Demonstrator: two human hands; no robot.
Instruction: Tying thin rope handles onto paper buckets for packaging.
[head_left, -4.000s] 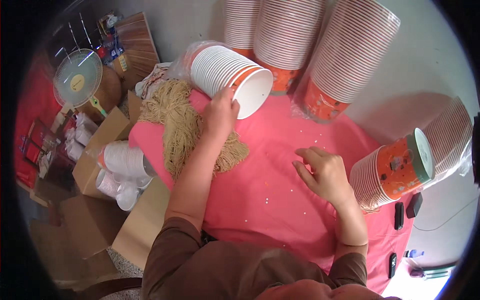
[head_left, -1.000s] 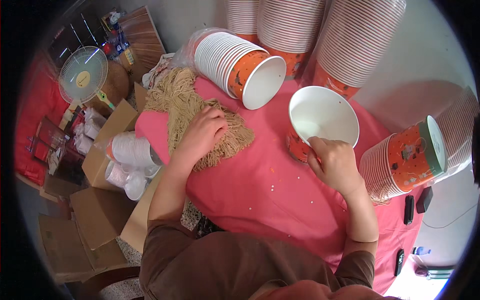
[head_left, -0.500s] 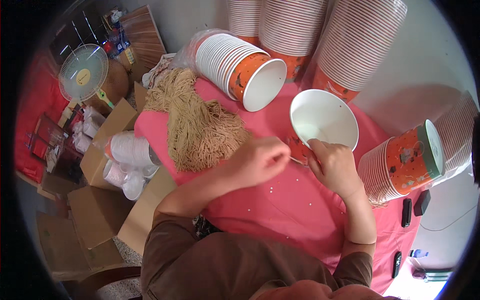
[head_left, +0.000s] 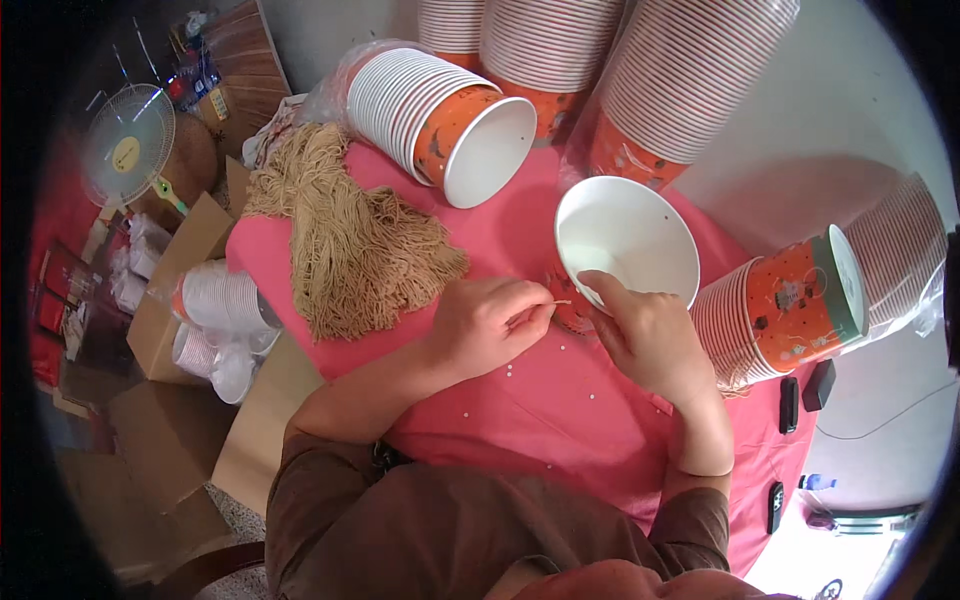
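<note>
A large paper tub (head_left: 628, 232), white inside and orange outside, stands tilted in front of me with its mouth toward me. My right hand (head_left: 655, 340) grips its near rim, thumb over the edge and fingers outside. Left of it, my left hand (head_left: 492, 318) pinches a short, thin tan string (head_left: 563, 302) between thumb and forefinger, close to the tub's side. Whether the string is joined to the tub I cannot tell. A thick bundle of tan strings (head_left: 365, 255) lies on the table beyond my left hand.
A stack of tubs (head_left: 405, 110) lies on its side at the back, beside tall wrapped stacks (head_left: 685, 75). More nested tubs (head_left: 800, 300) lie at the right. Small white bits dot the pink tablecloth (head_left: 600, 440). Cardboard boxes (head_left: 165, 430) and a fan (head_left: 128, 150) stand left.
My left hand has turned a little and drawn back slightly from the tub, the string still pinched. The right hand keeps its hold on the rim. The whole view has shifted slightly.
</note>
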